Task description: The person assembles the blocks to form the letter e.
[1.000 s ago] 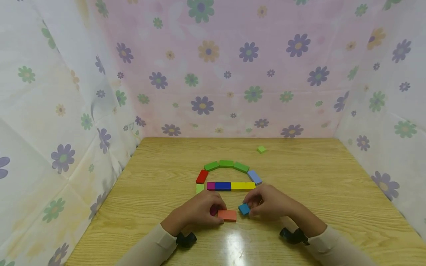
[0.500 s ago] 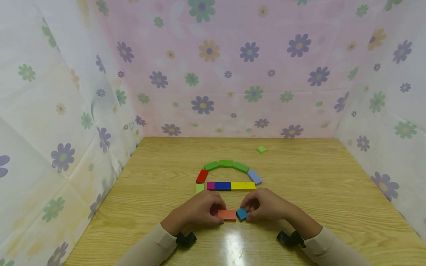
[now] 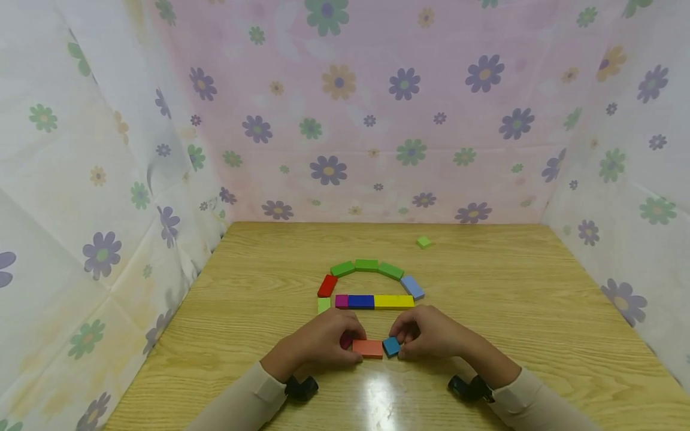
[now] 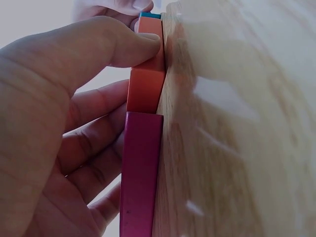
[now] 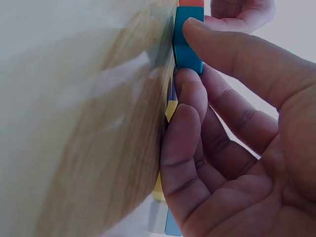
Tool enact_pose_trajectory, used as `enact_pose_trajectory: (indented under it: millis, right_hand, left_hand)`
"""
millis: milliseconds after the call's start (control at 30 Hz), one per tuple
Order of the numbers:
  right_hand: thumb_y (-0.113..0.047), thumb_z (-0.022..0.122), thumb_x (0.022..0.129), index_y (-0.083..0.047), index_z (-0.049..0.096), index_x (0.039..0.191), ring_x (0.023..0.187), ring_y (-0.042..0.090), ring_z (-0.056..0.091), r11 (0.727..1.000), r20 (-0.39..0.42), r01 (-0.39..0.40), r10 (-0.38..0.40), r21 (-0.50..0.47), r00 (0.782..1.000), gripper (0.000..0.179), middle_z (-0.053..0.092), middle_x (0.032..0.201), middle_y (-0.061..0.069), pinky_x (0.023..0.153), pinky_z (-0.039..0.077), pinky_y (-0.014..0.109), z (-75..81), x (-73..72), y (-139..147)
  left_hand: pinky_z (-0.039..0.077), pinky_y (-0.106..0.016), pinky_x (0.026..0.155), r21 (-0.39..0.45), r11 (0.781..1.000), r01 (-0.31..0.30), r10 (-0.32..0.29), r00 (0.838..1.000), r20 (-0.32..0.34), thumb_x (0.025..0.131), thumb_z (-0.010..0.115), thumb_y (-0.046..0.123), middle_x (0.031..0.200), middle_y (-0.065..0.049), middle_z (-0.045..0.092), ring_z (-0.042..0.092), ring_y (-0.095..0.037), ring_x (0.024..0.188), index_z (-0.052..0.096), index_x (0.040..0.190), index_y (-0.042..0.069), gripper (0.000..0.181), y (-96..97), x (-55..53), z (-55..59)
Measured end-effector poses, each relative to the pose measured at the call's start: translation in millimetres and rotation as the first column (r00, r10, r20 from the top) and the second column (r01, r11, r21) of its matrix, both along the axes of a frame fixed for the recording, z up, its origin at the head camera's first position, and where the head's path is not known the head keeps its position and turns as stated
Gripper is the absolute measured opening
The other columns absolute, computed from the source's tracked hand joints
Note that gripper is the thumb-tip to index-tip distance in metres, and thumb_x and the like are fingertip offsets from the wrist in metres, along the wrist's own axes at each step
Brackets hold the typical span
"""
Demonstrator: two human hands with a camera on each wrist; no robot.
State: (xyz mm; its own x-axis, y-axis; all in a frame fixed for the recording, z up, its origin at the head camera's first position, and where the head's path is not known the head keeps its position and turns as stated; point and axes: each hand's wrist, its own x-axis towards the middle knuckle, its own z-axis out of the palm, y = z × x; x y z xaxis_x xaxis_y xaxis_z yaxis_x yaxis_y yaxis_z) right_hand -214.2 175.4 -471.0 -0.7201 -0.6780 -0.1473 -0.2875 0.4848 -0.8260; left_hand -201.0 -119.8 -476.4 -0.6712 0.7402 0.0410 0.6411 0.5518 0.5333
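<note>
My left hand (image 3: 322, 339) pinches an orange rectangular block (image 3: 368, 349) between thumb and fingers, flat on the table. A magenta block (image 4: 140, 173) lies end to end with it under the palm, mostly hidden in the head view. With thumb and fingertips my right hand (image 3: 441, 333) holds a small blue block (image 3: 391, 347) at the orange block's right end. The blue block sits slightly turned there; whether the two touch along the whole face I cannot tell.
Beyond the hands, a row of magenta, dark blue and yellow blocks (image 3: 394, 302) lies under an arch of green blocks (image 3: 366, 265), a red block (image 3: 327, 286) and a light blue block (image 3: 412, 287). A lime block (image 3: 323, 305) is at the left; another lime block (image 3: 424, 242) lies farther back.
My right hand has brought the blue block left and nearer to me, up to the orange block's end. In the last half second almost nothing moves. The left hand stays put.
</note>
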Motion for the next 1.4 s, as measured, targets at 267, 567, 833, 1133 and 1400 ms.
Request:
enact_pose_trajectory:
  millis: [267, 567, 833, 1133, 1400]
  right_hand:
    - [-0.014, 0.09, 0.079, -0.016, 0.075, 0.101, 0.083, 0.016, 0.065, 1.0, 0.012, 0.015, -0.015, 0.0, 1.0, 0.026, 0.071, 0.091, 0.003, 0.072, 0.055, 0.025, 2.5, 1.4, -2.2]
    - [-0.015, 0.09, 0.078, -0.016, 0.075, 0.1, 0.082, 0.015, 0.065, 1.0, -0.014, 0.004, -0.004, 0.007, 1.0, 0.027, 0.071, 0.09, 0.003, 0.072, 0.055, 0.024, 3.8, 2.0, -2.1]
    - [-0.021, 0.091, 0.079, -0.018, 0.075, 0.105, 0.082, 0.014, 0.065, 1.0, -0.031, -0.003, 0.004, 0.022, 1.0, 0.03, 0.071, 0.093, 0.001, 0.073, 0.055, 0.025, 5.2, 1.2, -0.2]
    - [-0.02, 0.088, 0.082, -0.016, 0.075, 0.11, 0.082, 0.012, 0.068, 0.999, -0.111, -0.007, 0.011, 0.041, 0.994, 0.031, 0.074, 0.094, -0.001, 0.075, 0.058, 0.027, 10.9, -4.5, 4.7]
    - [-0.021, 0.085, 0.086, -0.012, 0.075, 0.114, 0.084, 0.013, 0.068, 0.999, -0.177, 0.009, -0.003, 0.033, 0.984, 0.031, 0.072, 0.099, 0.005, 0.075, 0.058, 0.028, 25.2, -19.3, 11.3]
  left_hand:
    - [0.048, -0.017, 0.075, 0.005, 1.0, 0.004, -0.004, 1.0, 0.001, 0.087, 0.081, 0.033, 0.099, 0.015, 0.066, 0.054, -0.001, 0.086, 0.075, 0.105, 0.024, 0.021, -0.5, -0.6, -1.6]
    - [0.048, -0.017, 0.076, 0.01, 1.0, 0.008, -0.008, 1.0, -0.013, 0.087, 0.081, 0.034, 0.099, 0.016, 0.066, 0.054, 0.0, 0.087, 0.075, 0.105, 0.025, 0.021, -0.5, -1.4, -2.5]
    - [0.047, -0.016, 0.073, 0.018, 1.0, 0.024, -0.023, 0.999, -0.028, 0.087, 0.081, 0.034, 0.098, 0.015, 0.065, 0.053, 0.0, 0.084, 0.075, 0.105, 0.024, 0.021, -0.9, -1.7, -2.2]
    - [0.049, -0.017, 0.074, 0.013, 1.0, 0.009, -0.009, 1.0, 0.007, 0.087, 0.081, 0.033, 0.099, 0.016, 0.065, 0.054, 0.0, 0.085, 0.075, 0.105, 0.025, 0.02, -0.3, -0.5, -1.8]
    - [0.049, -0.017, 0.074, 0.012, 1.0, 0.008, -0.008, 1.0, 0.005, 0.087, 0.081, 0.034, 0.1, 0.018, 0.064, 0.054, 0.0, 0.085, 0.075, 0.105, 0.026, 0.02, -1.1, -1.5, -4.1]
